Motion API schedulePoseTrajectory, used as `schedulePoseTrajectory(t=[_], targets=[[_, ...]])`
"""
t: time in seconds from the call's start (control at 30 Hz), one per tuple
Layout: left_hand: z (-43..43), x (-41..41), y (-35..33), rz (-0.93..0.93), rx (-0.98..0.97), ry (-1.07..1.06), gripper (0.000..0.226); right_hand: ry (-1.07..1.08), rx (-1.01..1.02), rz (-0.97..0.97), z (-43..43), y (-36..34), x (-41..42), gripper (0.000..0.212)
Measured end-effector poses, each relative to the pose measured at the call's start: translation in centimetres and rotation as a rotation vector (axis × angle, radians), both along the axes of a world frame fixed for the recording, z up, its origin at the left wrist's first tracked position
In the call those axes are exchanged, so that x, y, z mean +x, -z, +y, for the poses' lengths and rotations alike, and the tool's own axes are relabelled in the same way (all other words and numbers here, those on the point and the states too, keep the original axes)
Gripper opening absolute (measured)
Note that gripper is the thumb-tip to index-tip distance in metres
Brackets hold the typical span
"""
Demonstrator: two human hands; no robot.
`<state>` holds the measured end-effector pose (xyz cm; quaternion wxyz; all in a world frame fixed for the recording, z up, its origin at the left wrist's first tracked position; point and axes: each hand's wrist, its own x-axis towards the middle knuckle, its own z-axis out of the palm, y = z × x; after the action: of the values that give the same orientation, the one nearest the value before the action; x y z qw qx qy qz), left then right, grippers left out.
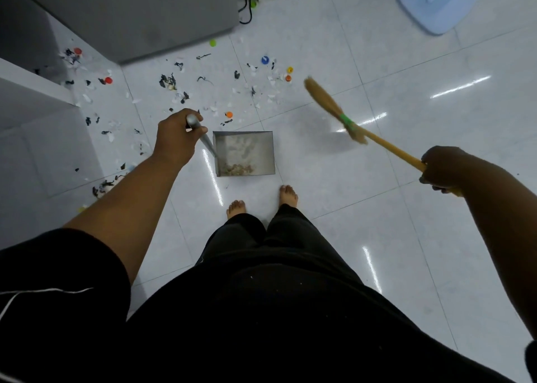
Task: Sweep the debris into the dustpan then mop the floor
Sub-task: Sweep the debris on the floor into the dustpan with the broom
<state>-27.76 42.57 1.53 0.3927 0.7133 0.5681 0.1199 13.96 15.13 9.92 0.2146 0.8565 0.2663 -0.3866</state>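
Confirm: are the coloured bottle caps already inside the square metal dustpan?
No, the square metal dustpan holds only brownish dust, while the coloured bottle caps lie scattered on the white tiled floor beyond it.

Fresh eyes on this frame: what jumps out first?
The debris: black scraps, white bits and coloured caps strewn over the pale tiles at upper left, beside a grey cabinet. Next, the square metal dustpan in the centre, just ahead of bare feet, its handle gripped by the left hand. To the right, the right hand grips a blurred straw broom angled toward the mess.
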Motion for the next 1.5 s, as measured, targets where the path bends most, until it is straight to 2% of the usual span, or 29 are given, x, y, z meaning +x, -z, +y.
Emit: schedulePoseTrajectory(t=[0.23,0.53,0.67,1.0,1.23,1.33,1.5], targets=[[-0.8,0.0,0.1,-0.021,0.091,-0.025,0.010,-0.126,0.056,-0.102,2.3,2.8,2.1,0.019],[-2.7,-3.7,-0.2,0.066,0.128,-0.212,0.011,-0.166,-0.014,0.221,9.4,6.7,-4.3,0.016],[-3.8,-6.1,-0.4,0.115,0.112,-0.325,0.011,-0.219,-0.032,0.290,12.5,7.2,-7.9,0.019],[-2.7,-13.3,-0.9,0.142,0.060,-0.465,0.011,-0.133,0.021,0.487,18.9,7.7,-17.9,0.019],[-1.3,-17.0,-1.9,0.172,0.073,-0.539,0.010,-0.124,0.084,0.538,21.0,7.6,-22.4,0.017],[-0.3,-17.8,-2.2,0.196,0.080,-0.547,0.009,-0.144,0.127,0.529,21.3,6.5,-21.7,0.019],[2.4,-17.9,-2.9,0.135,0.074,-0.562,0.015,-0.125,0.193,0.495,21.9,3.1,-18.6,0.023]])
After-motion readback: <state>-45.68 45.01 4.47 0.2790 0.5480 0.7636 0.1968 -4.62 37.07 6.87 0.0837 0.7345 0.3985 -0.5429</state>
